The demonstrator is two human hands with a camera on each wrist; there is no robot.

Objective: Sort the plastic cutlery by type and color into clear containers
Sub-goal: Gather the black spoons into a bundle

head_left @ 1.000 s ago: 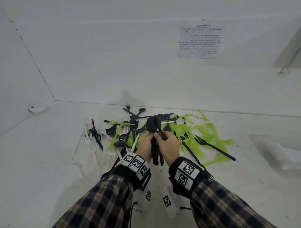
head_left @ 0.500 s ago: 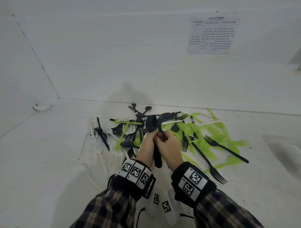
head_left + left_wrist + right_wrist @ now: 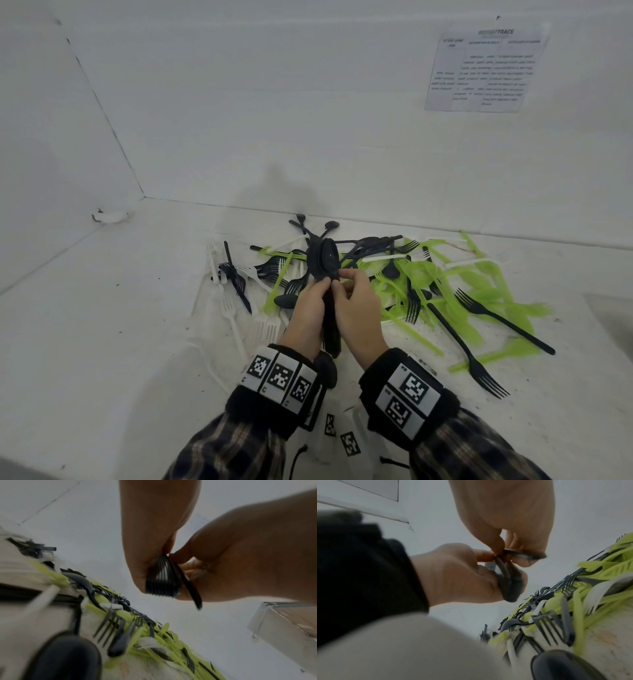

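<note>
Head view: we hold a stack of black spoons upright over the mixed cutlery pile.

The surface (image 3: 102,342) carries the cutlery pile (image 3: 428,291) beyond and right of our fingers. The spoon stack (image 3: 327,274) runs long-axis away from us, bowls past the fingertips, handles toward our wrists. Our left hand (image 3: 306,317) curls round the handles; our right hand (image 3: 358,317) pinches the outermost spoon against them. No clear container shows in this view.
</note>
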